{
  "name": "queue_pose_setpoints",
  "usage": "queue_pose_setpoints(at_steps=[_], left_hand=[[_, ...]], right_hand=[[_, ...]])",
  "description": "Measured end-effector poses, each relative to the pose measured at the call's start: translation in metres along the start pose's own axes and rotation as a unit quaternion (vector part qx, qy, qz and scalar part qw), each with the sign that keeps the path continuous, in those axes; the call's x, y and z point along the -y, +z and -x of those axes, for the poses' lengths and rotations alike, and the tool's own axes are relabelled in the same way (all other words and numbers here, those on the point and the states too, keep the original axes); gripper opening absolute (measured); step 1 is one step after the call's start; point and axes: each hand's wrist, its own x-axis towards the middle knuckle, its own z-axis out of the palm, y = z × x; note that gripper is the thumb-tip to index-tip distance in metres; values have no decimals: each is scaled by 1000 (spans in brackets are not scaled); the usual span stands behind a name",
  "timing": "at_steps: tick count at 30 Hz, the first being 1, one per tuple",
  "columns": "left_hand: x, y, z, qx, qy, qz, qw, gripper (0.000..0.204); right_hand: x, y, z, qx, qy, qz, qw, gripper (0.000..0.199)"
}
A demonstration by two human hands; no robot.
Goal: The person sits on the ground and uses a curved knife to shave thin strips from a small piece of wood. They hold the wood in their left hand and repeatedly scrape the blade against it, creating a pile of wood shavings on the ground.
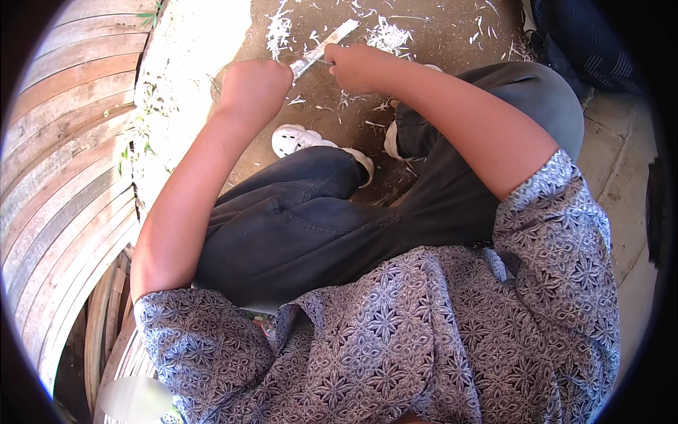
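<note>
Patterned blue-grey shirt fabric [395, 346] fills six o'clock. At twelve o'clock, both hands are closed on a pale flat strip of wood or bamboo [326, 46]: left hand [253, 90] fisted at its near end, right hand [357, 66] pinching mid-length. Pale shavings [281, 32] litter the dirt floor [438, 39]; curved wooden slats [60, 155] lie at nine o'clock.

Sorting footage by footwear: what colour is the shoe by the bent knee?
White perforated clog-style shoe, clearest in the head view.
</note>
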Motion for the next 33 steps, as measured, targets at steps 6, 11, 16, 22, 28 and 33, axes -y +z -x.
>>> queue_pose_setpoints(at_steps=[6, 11, 16, 22, 28, 33], left_hand=[[-5, -1, -4, -24, 11, -7, 1000, 10], [-9, -10, -10, -23, 40, -14, 999, 8], [0, -6, -4, 3, 5, 6, 1000, 17], [3, -12, 1, 64, -88, 115, 987, 36], [2, -16, -3, 77, -119, 168, 976, 39], [3, -21, -6, 70, -126, 185, 972, 38]], right_hand=[[-2, 5, 7, 1, -28, 16, 999, 33], [-33, 29, -33, 4, 2, 56, 998, 38], [-61, 39, -44, -8, 62, 84, 995, 38], [-32, 20, -26, -50, 15, -30, 998, 32], [6, -2, 27, 17, 16, -27, 999, 28], [-5, 10, 22, -18, -19, -27, 999, 24]])
